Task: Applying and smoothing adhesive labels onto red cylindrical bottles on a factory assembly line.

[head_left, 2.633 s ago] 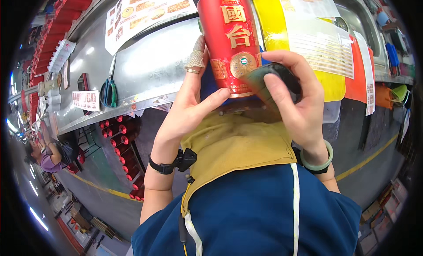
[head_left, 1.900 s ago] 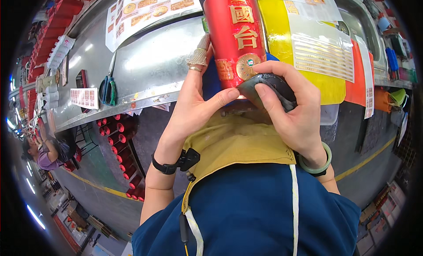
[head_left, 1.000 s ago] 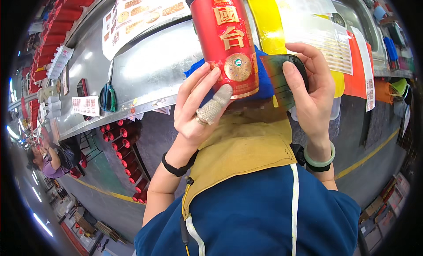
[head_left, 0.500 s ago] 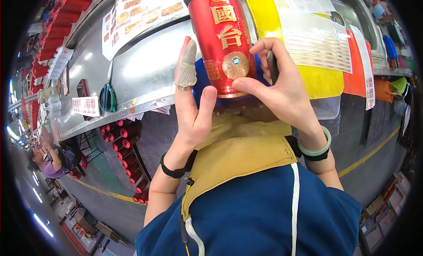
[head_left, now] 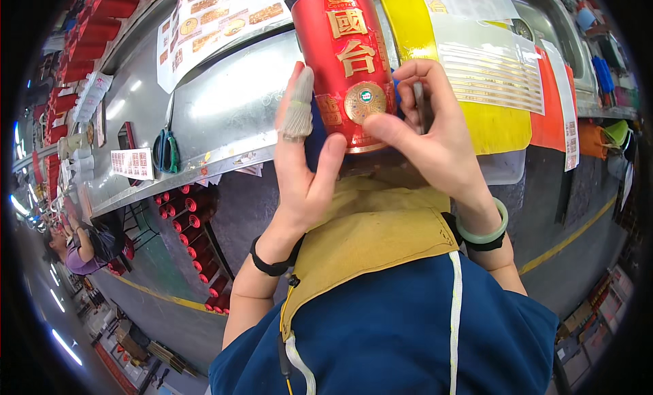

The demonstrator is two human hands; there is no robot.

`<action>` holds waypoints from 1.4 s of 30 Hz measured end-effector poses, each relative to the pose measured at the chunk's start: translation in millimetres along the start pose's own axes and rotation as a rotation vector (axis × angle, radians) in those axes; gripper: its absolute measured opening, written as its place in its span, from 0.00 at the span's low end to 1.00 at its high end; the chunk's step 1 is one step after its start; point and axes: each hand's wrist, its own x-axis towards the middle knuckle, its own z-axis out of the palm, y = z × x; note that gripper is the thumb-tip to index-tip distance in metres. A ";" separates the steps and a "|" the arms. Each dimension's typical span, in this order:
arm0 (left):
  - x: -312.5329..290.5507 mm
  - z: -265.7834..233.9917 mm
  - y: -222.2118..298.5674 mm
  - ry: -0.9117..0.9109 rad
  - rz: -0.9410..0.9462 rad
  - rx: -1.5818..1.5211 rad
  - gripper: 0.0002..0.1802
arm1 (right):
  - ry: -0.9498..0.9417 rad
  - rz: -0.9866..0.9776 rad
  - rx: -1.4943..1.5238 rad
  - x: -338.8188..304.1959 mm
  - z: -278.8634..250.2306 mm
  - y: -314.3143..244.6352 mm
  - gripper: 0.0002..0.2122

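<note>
A red bottle (head_left: 343, 62) with raised gold characters and a round gold sticker (head_left: 365, 102) low on its front is at the near edge of the bench. My left hand (head_left: 299, 170) is along the bottle's left side, fingers stretched up and thumb apart. A ribbed pale cover (head_left: 299, 106) wraps one of its fingers. My right hand (head_left: 435, 136) is on the other side, its thumb tip at the sticker's right edge. Its curled fingers hold a slim dark tool (head_left: 423, 108), whose kind I cannot make out. Part of a blue support shows behind the bottle.
Green-handled scissors (head_left: 165, 150) and a small label sheet (head_left: 132, 164) lie left on the metal bench (head_left: 224, 133). A larger sticker sheet (head_left: 218, 28) is farther back. Yellow sheets (head_left: 503, 136) under a striped strip sheet (head_left: 490, 69) lie right. Red bottles (head_left: 197, 221) stand below; a person (head_left: 81, 249) sits far left.
My left hand has shifted right, closer to the bottle. My right thumb has moved slightly up and right, and the dark tool's angle has changed. The bottle has turned or shifted slightly.
</note>
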 end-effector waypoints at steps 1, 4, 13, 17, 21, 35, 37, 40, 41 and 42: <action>0.8 -2.5 13.4 0.037 0.066 0.196 0.35 | 0.007 0.045 0.082 1.0 -3.1 2.2 0.24; -1.9 -0.7 13.5 0.069 0.314 0.528 0.27 | 0.087 0.033 0.135 2.3 -4.0 6.8 0.20; -15.7 13.4 1.4 0.346 0.155 0.323 0.24 | 0.092 0.066 0.187 -2.0 -2.6 11.0 0.20; -13.3 1.6 0.1 0.167 0.481 0.795 0.28 | 0.085 0.055 0.176 -3.7 -0.3 10.5 0.22; -14.8 6.8 5.6 0.192 0.383 0.875 0.27 | 0.073 0.066 0.207 -3.6 0.4 8.1 0.23; -14.1 5.2 2.4 0.200 0.391 0.808 0.21 | -0.108 0.098 0.022 -5.3 -8.4 4.7 0.38; -13.6 3.8 0.5 0.188 0.403 0.799 0.20 | -0.113 0.181 0.071 -2.4 -8.9 4.9 0.39; -13.7 4.1 1.1 0.174 0.409 0.796 0.19 | -0.079 0.106 -0.020 -3.4 -5.9 2.8 0.38; -13.1 4.6 1.8 0.175 0.406 0.801 0.18 | -0.078 0.105 -0.020 -3.2 -7.7 3.2 0.38; -13.4 4.5 1.6 0.174 0.406 0.800 0.18 | -0.104 0.121 0.011 -2.5 -9.5 4.2 0.38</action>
